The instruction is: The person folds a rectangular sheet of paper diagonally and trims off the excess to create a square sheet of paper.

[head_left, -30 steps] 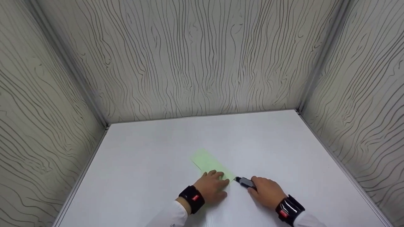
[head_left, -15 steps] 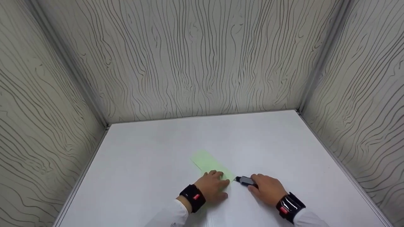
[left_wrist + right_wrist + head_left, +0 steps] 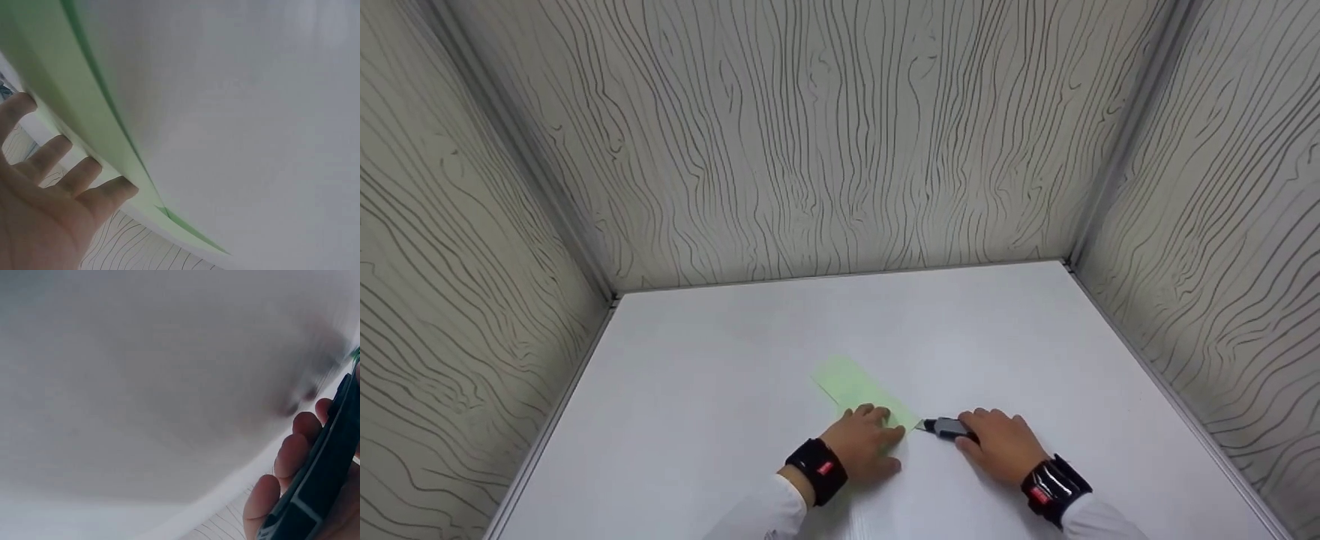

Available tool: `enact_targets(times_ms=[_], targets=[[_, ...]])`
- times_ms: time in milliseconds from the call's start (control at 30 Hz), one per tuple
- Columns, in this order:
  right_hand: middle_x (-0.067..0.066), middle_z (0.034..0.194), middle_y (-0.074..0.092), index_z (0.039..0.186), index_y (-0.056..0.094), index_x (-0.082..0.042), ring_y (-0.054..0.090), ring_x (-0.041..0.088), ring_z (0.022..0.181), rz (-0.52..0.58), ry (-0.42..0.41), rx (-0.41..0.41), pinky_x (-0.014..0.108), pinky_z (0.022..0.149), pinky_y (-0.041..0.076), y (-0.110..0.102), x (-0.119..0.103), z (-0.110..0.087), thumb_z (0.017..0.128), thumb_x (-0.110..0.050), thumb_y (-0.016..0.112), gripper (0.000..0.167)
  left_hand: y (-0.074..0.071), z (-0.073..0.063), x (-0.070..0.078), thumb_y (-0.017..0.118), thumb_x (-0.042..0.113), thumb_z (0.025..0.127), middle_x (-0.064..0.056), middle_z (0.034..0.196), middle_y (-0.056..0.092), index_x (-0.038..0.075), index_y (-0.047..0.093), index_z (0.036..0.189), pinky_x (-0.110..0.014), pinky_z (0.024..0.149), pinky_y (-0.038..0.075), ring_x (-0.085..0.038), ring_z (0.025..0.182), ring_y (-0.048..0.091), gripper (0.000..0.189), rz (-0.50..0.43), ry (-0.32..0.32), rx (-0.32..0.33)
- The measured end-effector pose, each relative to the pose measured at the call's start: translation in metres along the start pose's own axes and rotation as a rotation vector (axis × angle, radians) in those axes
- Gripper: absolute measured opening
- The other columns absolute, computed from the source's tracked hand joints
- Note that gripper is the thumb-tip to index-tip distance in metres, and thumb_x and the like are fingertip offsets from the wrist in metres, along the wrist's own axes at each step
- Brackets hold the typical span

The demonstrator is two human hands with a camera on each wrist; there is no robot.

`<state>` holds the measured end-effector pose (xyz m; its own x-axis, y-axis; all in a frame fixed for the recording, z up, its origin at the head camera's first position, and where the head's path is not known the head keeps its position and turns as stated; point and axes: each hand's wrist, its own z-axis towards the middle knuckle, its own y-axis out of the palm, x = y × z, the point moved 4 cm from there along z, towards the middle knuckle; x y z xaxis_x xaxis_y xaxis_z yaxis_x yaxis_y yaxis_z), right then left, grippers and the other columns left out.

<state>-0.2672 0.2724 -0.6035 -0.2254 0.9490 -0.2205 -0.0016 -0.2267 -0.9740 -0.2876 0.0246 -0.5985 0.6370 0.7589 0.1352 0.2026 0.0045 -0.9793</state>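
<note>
A light green sheet of paper lies slantwise on the white table, partly hidden under my left hand. The spread fingers of that hand press on the paper near its right end. In the left wrist view, fold edges show along the green paper. My right hand grips a grey and black utility knife. Its tip points left and sits at the paper's right corner; a short bit of blade shows there. In the right wrist view, fingers wrap round the dark knife handle.
The white table is enclosed by a back wall and two side walls with a wood-grain line pattern. Metal strips run along the table's edges. Black bands with red tags sit on both wrists.
My right hand and the knife have shifted slightly to the right, and the knife lies at a flatter angle in the head view. The left hand and the paper stay nearly still.
</note>
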Motion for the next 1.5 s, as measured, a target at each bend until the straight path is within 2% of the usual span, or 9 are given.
enact_targets(times_ms=[200, 633, 867, 1133, 1233, 1333, 1400, 1500], targets=[[0.003, 0.105, 0.076, 0.126, 0.074, -0.014, 0.070, 0.025, 0.098, 0.019, -0.003, -0.017, 0.053, 0.087, 0.056, -0.001, 0.002, 0.002, 0.099, -0.032, 0.076, 0.033, 0.000, -0.002, -0.001, 0.066, 0.056, 0.102, -0.001, 0.165, 0.053, 0.041, 0.059, 0.155, -0.059, 0.126, 0.044, -0.031, 0.156, 0.048, 0.055, -0.008, 0.003, 0.013], [0.009, 0.118, 0.077, 0.131, 0.072, -0.013, 0.071, 0.031, 0.109, 0.012, -0.034, -0.046, 0.059, 0.095, 0.055, -0.002, 0.000, 0.007, 0.100, -0.035, 0.075, 0.038, 0.005, -0.001, -0.005, 0.068, 0.055, 0.102, -0.001, 0.163, 0.054, 0.042, 0.061, 0.151, -0.059, 0.126, 0.044, -0.030, 0.155, 0.049, 0.052, -0.017, 0.033, 0.027], [0.009, 0.115, 0.078, 0.128, 0.074, -0.013, 0.071, 0.031, 0.106, 0.009, -0.037, -0.030, 0.058, 0.093, 0.055, -0.003, 0.000, 0.008, 0.099, -0.034, 0.076, 0.036, 0.004, -0.002, -0.004, 0.068, 0.055, 0.102, 0.000, 0.162, 0.056, 0.042, 0.062, 0.151, -0.059, 0.124, 0.046, -0.030, 0.154, 0.051, 0.051, -0.003, 0.061, 0.041], [0.008, 0.113, 0.077, 0.129, 0.073, -0.012, 0.071, 0.030, 0.104, 0.014, -0.077, -0.043, 0.057, 0.091, 0.056, -0.001, -0.004, 0.006, 0.099, -0.034, 0.075, 0.037, 0.001, -0.004, -0.007, 0.068, 0.052, 0.103, 0.001, 0.162, 0.057, 0.041, 0.066, 0.148, -0.057, 0.127, 0.044, -0.028, 0.155, 0.050, 0.046, -0.051, 0.078, 0.018], [0.006, 0.111, 0.076, 0.129, 0.072, -0.012, 0.071, 0.030, 0.104, 0.007, -0.106, -0.050, 0.055, 0.089, 0.057, -0.001, -0.007, 0.002, 0.099, -0.034, 0.076, 0.037, 0.001, -0.003, -0.009, 0.066, 0.049, 0.105, 0.003, 0.155, 0.063, 0.038, 0.074, 0.139, -0.051, 0.124, 0.048, -0.027, 0.149, 0.056, 0.036, -0.032, 0.110, 0.055], [0.000, 0.103, 0.073, 0.126, 0.072, -0.013, 0.070, 0.023, 0.095, 0.001, -0.140, -0.057, 0.047, 0.083, 0.057, -0.002, -0.012, -0.003, 0.099, -0.036, 0.076, 0.035, 0.001, -0.001, -0.010, 0.065, 0.042, 0.107, 0.004, 0.140, 0.073, 0.031, 0.082, 0.123, -0.040, 0.116, 0.054, -0.021, 0.136, 0.066, 0.026, -0.003, 0.154, 0.140], [-0.005, 0.095, 0.069, 0.122, 0.072, -0.015, 0.064, 0.016, 0.084, 0.011, -0.150, -0.062, 0.039, 0.075, 0.054, -0.001, -0.015, -0.005, 0.100, -0.036, 0.075, 0.031, 0.002, 0.001, -0.010, 0.066, 0.037, 0.107, 0.005, 0.126, 0.078, 0.026, 0.083, 0.114, -0.032, 0.109, 0.057, -0.016, 0.123, 0.071, 0.022, 0.010, 0.170, 0.203], [-0.011, 0.086, 0.061, 0.115, 0.071, -0.018, 0.052, 0.006, 0.074, 0.029, -0.143, -0.062, 0.031, 0.066, 0.044, 0.000, -0.019, -0.008, 0.100, -0.038, 0.075, 0.025, 0.003, 0.006, -0.010, 0.070, 0.028, 0.104, 0.006, 0.106, 0.080, 0.021, 0.080, 0.104, -0.027, 0.094, 0.059, -0.012, 0.105, 0.074, 0.013, 0.000, 0.148, 0.279]])
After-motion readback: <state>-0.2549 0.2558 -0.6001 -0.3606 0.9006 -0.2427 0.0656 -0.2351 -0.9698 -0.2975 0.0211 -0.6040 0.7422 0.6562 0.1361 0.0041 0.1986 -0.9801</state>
